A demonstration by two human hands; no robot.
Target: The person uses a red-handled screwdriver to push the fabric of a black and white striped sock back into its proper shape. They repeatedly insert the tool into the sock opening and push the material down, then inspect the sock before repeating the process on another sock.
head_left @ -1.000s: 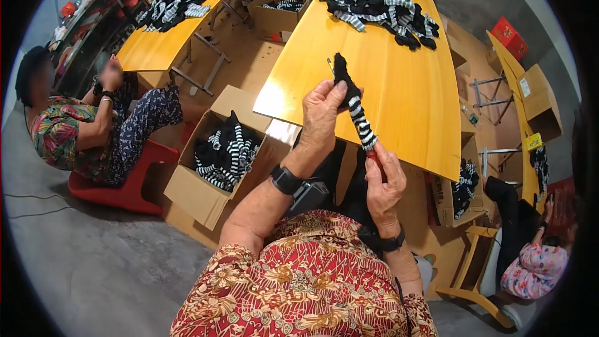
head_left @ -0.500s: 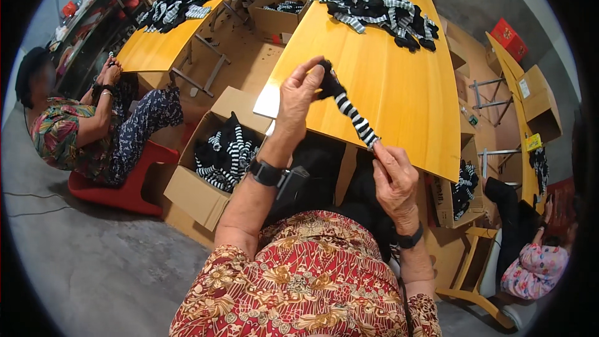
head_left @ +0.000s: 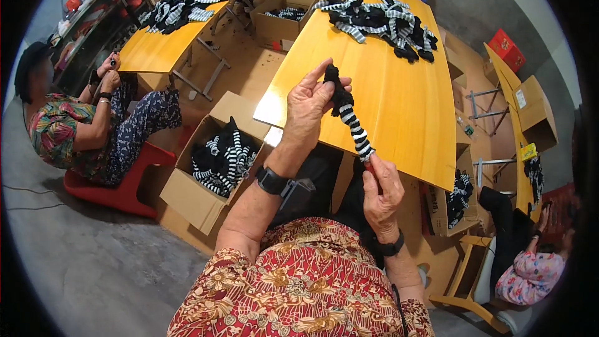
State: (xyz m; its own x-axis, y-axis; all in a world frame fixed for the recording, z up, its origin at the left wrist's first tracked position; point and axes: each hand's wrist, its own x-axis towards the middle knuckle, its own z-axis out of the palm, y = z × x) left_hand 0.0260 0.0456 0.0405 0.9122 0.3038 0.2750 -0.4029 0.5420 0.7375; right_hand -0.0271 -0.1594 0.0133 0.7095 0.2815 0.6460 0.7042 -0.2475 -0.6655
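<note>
There was room to pass across the middle of the wooden desk (head_left: 399, 106). A heap of striped knitwear (head_left: 382, 20) blocked the desk's far end; the left grip (head_left: 317, 95) and a striped knit tube (head_left: 355, 131) obstructed its near edge. An open cardboard box (head_left: 189, 205) flanked its left side.

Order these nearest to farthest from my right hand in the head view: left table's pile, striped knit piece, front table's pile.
1. Striped knit piece: its lower end is at your right hand.
2. Front pile: ahead, toward the far end of the front table.
3. Left pile: far left, on the left table.
</note>
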